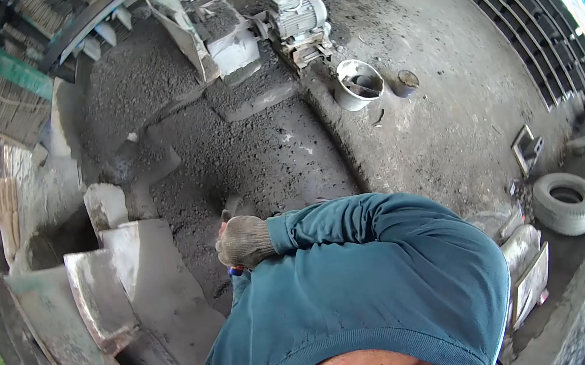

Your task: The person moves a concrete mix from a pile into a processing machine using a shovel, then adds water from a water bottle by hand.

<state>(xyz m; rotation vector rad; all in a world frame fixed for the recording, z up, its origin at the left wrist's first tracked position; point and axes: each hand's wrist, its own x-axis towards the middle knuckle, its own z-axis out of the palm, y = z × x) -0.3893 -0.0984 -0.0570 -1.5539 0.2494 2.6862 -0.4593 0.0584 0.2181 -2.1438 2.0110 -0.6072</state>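
My right hand (pixel 245 242), in a grey-brown knitted glove, is closed around a tool handle (pixel 225 216). Only a short dark and reddish piece of that handle shows beyond the glove. What the tool's far end looks like cannot be made out. Just below the glove is a small blue and orange patch beside my left sleeve (pixel 241 284); my left hand is hidden behind the right hand and arm. In front of the hands lies dark, crumbly loose material (pixel 237 156), spread over the floor and heaped higher at the back left.
Concrete slabs (pixel 153 275) and a dark opening (pixel 64 242) are on the left. An electric motor (pixel 298 15), a white bucket (pixel 359 85) and a small can (pixel 406 82) stand beyond the trough edge. A tyre (pixel 566 204) lies at right. Dark blocks fill a rack (pixel 506 7).
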